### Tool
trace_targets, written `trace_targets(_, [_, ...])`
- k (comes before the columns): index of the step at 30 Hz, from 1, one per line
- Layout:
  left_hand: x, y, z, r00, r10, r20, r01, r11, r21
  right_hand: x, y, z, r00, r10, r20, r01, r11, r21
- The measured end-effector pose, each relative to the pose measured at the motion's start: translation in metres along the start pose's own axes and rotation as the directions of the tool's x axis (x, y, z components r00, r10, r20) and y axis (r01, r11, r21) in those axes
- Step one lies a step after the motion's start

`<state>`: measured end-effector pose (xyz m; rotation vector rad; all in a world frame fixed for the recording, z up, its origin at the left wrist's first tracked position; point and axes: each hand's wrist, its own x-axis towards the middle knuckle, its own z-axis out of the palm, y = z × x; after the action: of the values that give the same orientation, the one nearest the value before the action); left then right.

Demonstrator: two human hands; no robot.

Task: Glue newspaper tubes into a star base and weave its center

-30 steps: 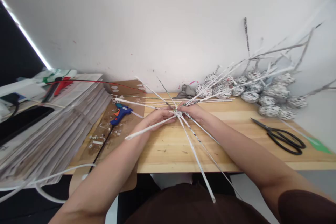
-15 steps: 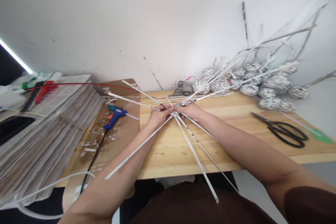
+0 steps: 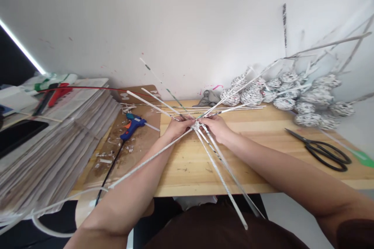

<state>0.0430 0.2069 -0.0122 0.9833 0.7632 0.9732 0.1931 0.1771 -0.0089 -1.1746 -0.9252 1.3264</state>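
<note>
Both my hands meet around the small woven centre [image 3: 196, 125] of a star of rolled newspaper sticks. My left hand [image 3: 180, 126] pinches it from the left, thumb against the centre. On the other side my right hand [image 3: 214, 126] is closed on the centre and the bases of the sticks. One long paper stick [image 3: 152, 156] slants down over my left forearm. Other paper sticks [image 3: 217, 171] point toward my body, and several more fan out toward the wall. My fingertips are partly hidden behind the sticks.
A blue glue gun [image 3: 133, 126] lies on a brown board [image 3: 137, 151] at left, beside a tall stack of newspapers [image 3: 67, 136]. Black scissors [image 3: 324, 151] rest at right. Woven paper balls [image 3: 315, 95] are piled against the wall near a grey lump [image 3: 209, 98].
The star of sticks has turned slightly in my hands; the dark-tipped stick at the back leans further left. A lower-right stick has swung down toward my body. The view has shifted slightly.
</note>
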Motion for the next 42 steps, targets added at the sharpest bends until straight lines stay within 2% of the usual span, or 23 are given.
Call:
trace_targets(4, [-0.001, 0.005, -0.002, 0.999, -0.018, 0.045, 0.018, 1.0, 0.01, -0.009, 0.002, 0.009, 0.999, -0.011, -0.04, 0.012, 0.999, 0.039])
trace_targets(9, [-0.003, 0.006, -0.003, 0.995, -0.028, 0.094, 0.023, 0.998, 0.059, -0.009, 0.004, 0.01, 0.996, -0.061, -0.065, 0.064, 0.997, 0.048])
trace_targets(15, [-0.005, 0.008, -0.004, 0.997, 0.014, 0.08, -0.023, 0.993, 0.116, -0.008, 0.006, 0.005, 0.999, -0.046, -0.005, 0.046, 0.999, 0.023])
trace_targets(20, [-0.009, 0.01, 0.001, 0.999, -0.032, -0.028, 0.035, 0.994, 0.107, -0.011, 0.002, 0.002, 0.999, -0.043, 0.022, 0.042, 0.998, 0.044])
trace_targets(25, [-0.007, 0.011, 0.003, 0.993, -0.041, -0.109, 0.051, 0.995, 0.091, -0.015, -0.002, 0.003, 0.99, -0.138, -0.036, 0.141, 0.986, 0.086])
trace_targets(28, [-0.005, 0.011, 0.001, 0.991, -0.033, -0.129, 0.046, 0.994, 0.098, -0.015, 0.0, 0.003, 0.975, -0.218, -0.038, 0.217, 0.976, -0.035])
trace_targets(32, [-0.006, 0.012, 0.0, 0.983, -0.061, -0.172, 0.075, 0.994, 0.078, -0.014, 0.006, -0.002, 0.946, -0.323, -0.003, 0.313, 0.918, -0.246])
trace_targets(34, [-0.007, 0.012, 0.001, 0.982, -0.073, -0.176, 0.086, 0.994, 0.07, -0.015, 0.006, -0.005, 0.934, -0.352, 0.051, 0.346, 0.864, -0.365])
trace_targets(39, [-0.008, 0.013, 0.002, 0.984, -0.096, -0.153, 0.105, 0.993, 0.047, -0.021, 0.001, -0.008, 0.871, -0.471, 0.141, 0.451, 0.649, -0.613])
trace_targets(42, [-0.007, 0.011, 0.001, 0.988, -0.087, -0.126, 0.095, 0.994, 0.055, -0.021, 0.003, -0.009, 0.874, -0.465, 0.144, 0.439, 0.626, -0.644])
